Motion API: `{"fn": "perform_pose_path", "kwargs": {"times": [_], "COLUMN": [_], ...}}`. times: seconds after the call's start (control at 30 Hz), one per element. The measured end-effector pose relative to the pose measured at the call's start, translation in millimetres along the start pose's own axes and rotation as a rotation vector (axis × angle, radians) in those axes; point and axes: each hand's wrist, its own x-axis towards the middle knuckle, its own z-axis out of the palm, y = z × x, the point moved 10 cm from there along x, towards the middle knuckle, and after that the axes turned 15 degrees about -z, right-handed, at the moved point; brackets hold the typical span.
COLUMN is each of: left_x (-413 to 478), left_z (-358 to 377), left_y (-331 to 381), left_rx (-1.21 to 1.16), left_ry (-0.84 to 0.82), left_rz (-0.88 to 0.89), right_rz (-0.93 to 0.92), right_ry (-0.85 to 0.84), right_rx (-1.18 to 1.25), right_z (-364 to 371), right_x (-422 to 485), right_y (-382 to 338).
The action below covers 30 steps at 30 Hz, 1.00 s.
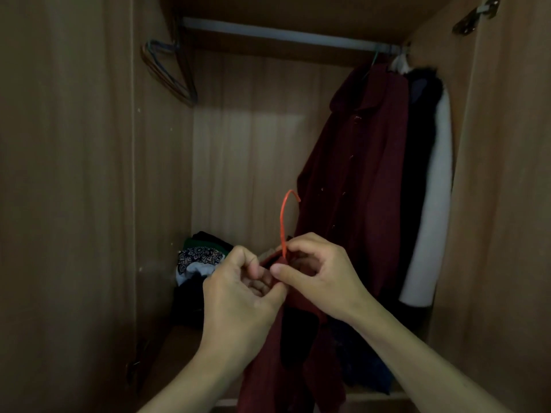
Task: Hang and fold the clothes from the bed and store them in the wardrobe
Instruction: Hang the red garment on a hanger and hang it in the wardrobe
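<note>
Below the wardrobe rail (pixel 286 34), head view: left hand (pixel 238 290) and right hand (pixel 319 275) meet at the collar of a dark red garment (pixel 286 353), which hangs from an orange wire hanger (pixel 284 222) whose hook points up toward the rail. The fingers (pixel 250 260) of both hands are curled narrow, pinching collar fabric at the hanger's neck. Step in hand, by judgement: seating the garment on the hanger. Centre the collar about the hook, level both shoulders, then lift the hook onto the bare rail beside the dark red shirt (pixel 357 174) at the rail's right end.
</note>
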Motion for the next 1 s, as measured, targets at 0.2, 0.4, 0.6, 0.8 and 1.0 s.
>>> {"fn": "perform_pose_path", "kwargs": {"times": [0.2, 0.4, 0.6, 0.8, 1.0], "left_x": [-8.3, -14.0, 8.5, 49.9, 55.7], "left_z": [12.5, 27.4, 13.0, 42.6, 90.9], "left_y": [-18.7, -27.6, -13.2, -10.8, -15.4], "left_rx": [-0.017, -0.034, -0.040, 0.698, 0.625], "left_ry": [0.012, -0.051, -0.109, -0.179, -0.387], "left_rz": [-0.062, -0.091, -0.004, 0.579, 0.661], "right_rz": [0.029, -0.047, -0.104, -0.063, -0.063], "right_ry": [0.080, 0.091, 0.091, 0.061, 0.013], "right_rx": [-0.141, -0.191, -0.180, 0.012, 0.124], "right_z": [-0.9, -4.5, -18.9, -23.7, -29.2], "right_x": [-3.5, -7.4, -12.9, -23.3, -26.2], "right_y": [0.1, -1.3, 10.1, 23.2, 24.3]}}
